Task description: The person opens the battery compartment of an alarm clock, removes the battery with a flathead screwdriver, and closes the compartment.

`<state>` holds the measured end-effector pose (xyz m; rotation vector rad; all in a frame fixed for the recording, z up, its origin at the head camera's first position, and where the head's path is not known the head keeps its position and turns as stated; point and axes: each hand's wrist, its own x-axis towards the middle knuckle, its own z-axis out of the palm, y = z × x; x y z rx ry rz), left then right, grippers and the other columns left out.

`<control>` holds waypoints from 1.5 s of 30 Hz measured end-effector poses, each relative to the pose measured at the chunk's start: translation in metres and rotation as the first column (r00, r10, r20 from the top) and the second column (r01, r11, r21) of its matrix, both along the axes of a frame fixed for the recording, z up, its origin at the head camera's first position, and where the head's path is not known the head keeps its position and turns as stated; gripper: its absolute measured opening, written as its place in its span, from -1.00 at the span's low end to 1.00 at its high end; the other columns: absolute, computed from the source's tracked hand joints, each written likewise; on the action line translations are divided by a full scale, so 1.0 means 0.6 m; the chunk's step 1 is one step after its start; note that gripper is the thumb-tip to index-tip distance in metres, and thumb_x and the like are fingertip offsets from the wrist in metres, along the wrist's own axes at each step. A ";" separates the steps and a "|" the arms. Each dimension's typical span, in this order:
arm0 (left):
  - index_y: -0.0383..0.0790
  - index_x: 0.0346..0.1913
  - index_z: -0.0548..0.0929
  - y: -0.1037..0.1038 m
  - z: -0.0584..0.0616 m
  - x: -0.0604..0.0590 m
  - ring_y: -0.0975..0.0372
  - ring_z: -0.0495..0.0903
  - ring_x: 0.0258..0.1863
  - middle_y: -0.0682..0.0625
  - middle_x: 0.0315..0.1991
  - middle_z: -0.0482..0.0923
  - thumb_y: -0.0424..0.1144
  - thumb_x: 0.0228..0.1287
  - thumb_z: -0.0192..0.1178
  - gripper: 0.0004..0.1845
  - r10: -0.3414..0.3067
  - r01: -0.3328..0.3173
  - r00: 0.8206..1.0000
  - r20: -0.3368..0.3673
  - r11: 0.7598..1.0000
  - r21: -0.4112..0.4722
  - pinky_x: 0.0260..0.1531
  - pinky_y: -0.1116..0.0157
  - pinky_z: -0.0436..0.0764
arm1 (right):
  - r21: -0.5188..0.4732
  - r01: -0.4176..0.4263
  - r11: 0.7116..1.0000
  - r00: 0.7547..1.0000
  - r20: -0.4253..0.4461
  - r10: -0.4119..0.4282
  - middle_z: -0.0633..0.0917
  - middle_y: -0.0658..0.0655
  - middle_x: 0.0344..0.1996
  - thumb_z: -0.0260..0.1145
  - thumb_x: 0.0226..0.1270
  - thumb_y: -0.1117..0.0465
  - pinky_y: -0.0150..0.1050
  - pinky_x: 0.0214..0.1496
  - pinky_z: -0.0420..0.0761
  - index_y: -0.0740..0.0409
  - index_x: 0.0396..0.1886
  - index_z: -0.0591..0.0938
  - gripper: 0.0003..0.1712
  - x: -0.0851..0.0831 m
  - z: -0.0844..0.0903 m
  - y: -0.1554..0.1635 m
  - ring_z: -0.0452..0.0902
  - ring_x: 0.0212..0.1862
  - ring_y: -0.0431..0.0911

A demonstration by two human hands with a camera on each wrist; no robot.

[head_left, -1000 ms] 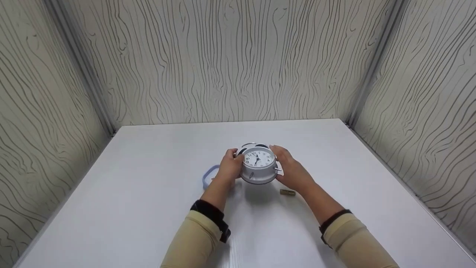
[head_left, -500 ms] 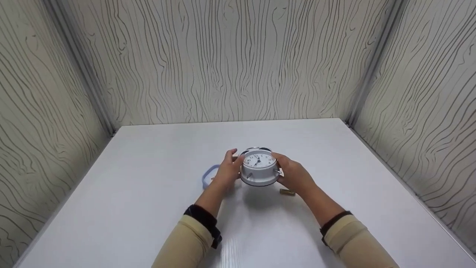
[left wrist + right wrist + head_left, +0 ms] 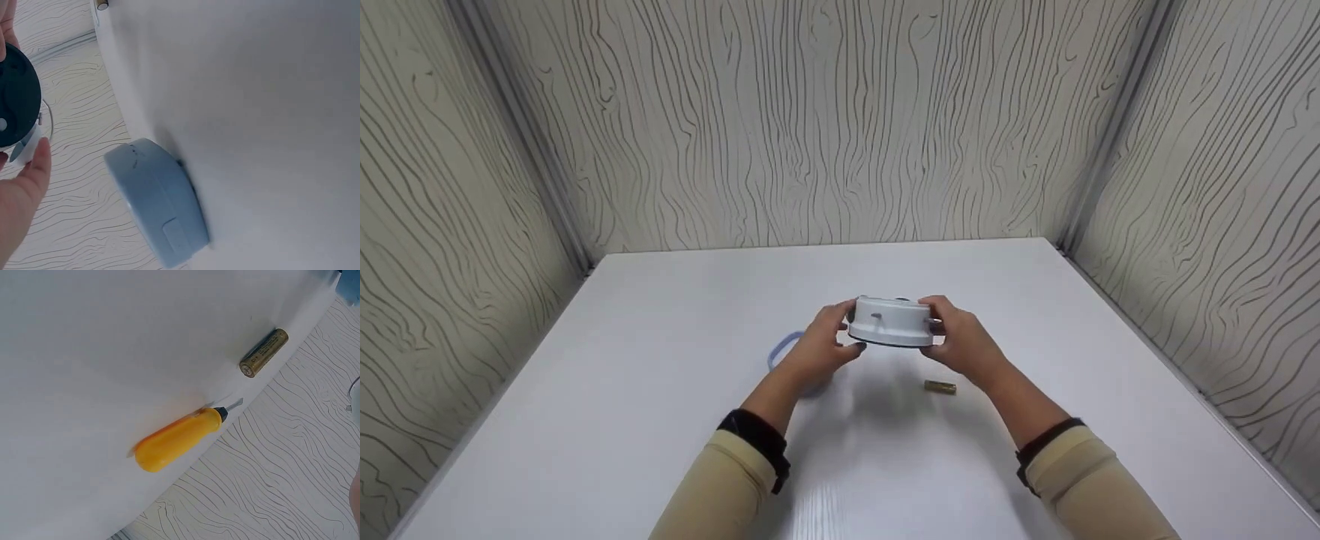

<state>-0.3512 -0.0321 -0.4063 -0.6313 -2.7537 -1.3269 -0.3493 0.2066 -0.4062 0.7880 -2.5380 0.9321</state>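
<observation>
Clock [image 3: 891, 322] held in both of our hands above the white table [image 3: 660, 390], raised clear of the surface with its shadow falling on the tabletop below. We see the clock turned so that its white rim and side face the head camera; the dial does not show from this view. Our left hand [image 3: 823, 346] grips the clock's left edge, thumb near the top and fingers curled underneath. Our right hand [image 3: 964, 341] grips the right edge in the same way, fingers wrapped over the top and round the side. The clock thus sits between the two hands, each clamped on one flank.

From the left wrist camera we see the clock's dark back [image 3: 17, 104] at the picture's left edge, with a fingertip [image 3: 36, 163] just beside it. Below, a pale blue case [image 3: 160, 202] lies on the table; in the head view its blue edge [image 3: 781, 349] shows behind our left hand.

A small gold-coloured battery [image 3: 940, 387] lies on the table just below and in front of our right hand, apart from the clock. From the right wrist camera we see the same battery [image 3: 263, 353] and, near it, a screwdriver with a yellow handle [image 3: 179, 439] lying flat on the table. Panels with a wavy dark line pattern [image 3: 825, 120] wall in the table on three sides.
</observation>
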 end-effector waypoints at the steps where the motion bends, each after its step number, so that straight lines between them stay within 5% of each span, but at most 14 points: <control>1: 0.14 0.29 0.07 0.001 0.001 -0.001 0.19 0.26 0.12 0.08 0.18 0.15 -0.19 0.02 0.24 -0.22 0.009 -0.011 0.999 -0.037 0.999 -0.032 0.04 0.25 0.32 | -0.005 -0.004 1.000 1.000 0.022 0.004 0.54 0.11 -0.11 0.40 -0.20 0.43 -0.28 -0.16 0.52 0.05 0.05 0.29 -0.25 0.000 0.001 0.000 0.54 -0.14 -0.07; 8: 0.49 0.23 -0.01 -0.001 0.006 0.001 0.29 0.19 0.18 0.27 0.22 0.13 -0.24 -0.02 0.27 -0.12 0.011 -0.021 0.990 -0.140 0.997 -0.072 0.11 0.25 0.23 | -0.025 -0.025 0.999 0.990 0.136 0.028 0.53 0.10 -0.09 0.40 -0.15 0.35 -0.36 -0.17 0.51 0.08 0.04 0.34 -0.32 -0.001 0.007 0.002 0.53 -0.13 -0.10; 16: 0.13 0.28 0.12 -0.003 0.002 -0.005 0.33 0.27 0.11 0.13 0.16 0.25 -0.34 0.00 0.24 -0.21 -0.057 0.079 0.983 -0.172 0.989 0.123 0.03 0.40 0.31 | -0.108 -0.064 0.992 0.984 0.161 0.081 0.56 0.12 -0.11 0.34 -0.01 0.19 -0.30 -0.16 0.52 0.06 0.17 0.29 -0.30 -0.001 0.010 0.006 0.53 -0.12 -0.11; 24: 0.04 0.26 0.21 0.009 0.009 -0.004 0.25 0.43 -0.04 0.06 0.06 0.38 -0.17 0.00 0.25 -0.29 0.029 -0.035 0.999 0.026 0.958 0.284 -0.16 0.37 0.48 | -0.197 0.016 0.980 0.987 0.163 0.016 0.64 -0.03 -0.35 0.15 0.13 -0.11 -0.24 -0.27 0.54 -0.05 -0.03 0.23 -0.51 -0.002 0.004 -0.002 0.56 -0.28 -0.24; 28: 0.03 0.25 0.22 0.014 0.011 -0.004 0.27 0.48 -0.11 0.03 -0.06 0.46 -0.08 0.00 0.24 -0.30 0.045 -0.094 0.987 0.152 0.939 0.332 -0.20 0.36 0.50 | -0.191 0.080 0.978 0.989 0.138 -0.054 0.61 -0.05 -0.52 0.03 0.19 -0.16 -0.28 -0.42 0.53 -0.03 -0.17 0.29 -0.62 -0.003 0.004 -0.008 0.55 -0.46 -0.18; 35: -0.09 0.16 0.38 0.019 0.003 0.000 0.26 0.52 -0.15 -0.02 -0.11 0.51 0.00 0.11 0.11 -0.46 0.028 -0.112 0.972 0.234 0.928 0.355 -0.18 0.37 0.49 | -0.126 0.189 0.974 0.978 0.109 -0.176 0.48 -0.04 -0.71 -0.02 0.29 -0.05 -0.31 -0.63 0.44 0.06 -0.27 0.44 -0.71 -0.002 0.006 -0.026 0.44 -0.67 -0.16; 39: -0.15 -0.03 0.53 0.020 0.002 0.004 0.27 0.55 -0.32 0.01 -0.29 0.56 0.03 0.19 0.01 -0.60 0.057 -0.137 0.961 0.270 0.948 0.287 -0.20 0.29 0.51 | -0.088 0.244 0.966 0.964 0.129 -0.231 0.52 -0.02 -0.68 -0.01 0.29 -0.01 -0.28 -0.63 0.44 0.04 -0.19 0.53 -0.70 -0.002 0.002 -0.033 0.41 -0.69 -0.17; 41: -0.16 -0.14 0.56 0.019 0.002 0.006 0.28 0.54 -0.44 0.01 -0.43 0.56 0.06 0.22 -0.06 -0.61 0.105 -0.167 0.953 0.283 0.964 0.205 -0.03 0.08 0.35 | -0.065 0.259 0.964 0.959 0.134 -0.249 0.59 0.00 -0.56 0.00 0.30 0.02 -0.24 -0.51 0.50 0.02 -0.15 0.56 -0.70 -0.001 0.000 -0.036 0.48 -0.58 -0.15; 45: -0.22 -0.13 0.51 0.021 0.000 0.013 0.23 0.53 -0.53 -0.03 -0.48 0.52 0.06 0.28 -0.18 -0.57 0.166 -0.191 0.940 0.298 0.980 0.056 -0.13 0.04 0.40 | -0.016 0.264 0.964 0.948 0.188 -0.257 0.63 -0.01 -0.37 -0.01 0.31 0.09 -0.20 -0.31 0.51 0.02 -0.16 0.58 -0.73 0.005 -0.002 -0.042 0.51 -0.35 -0.16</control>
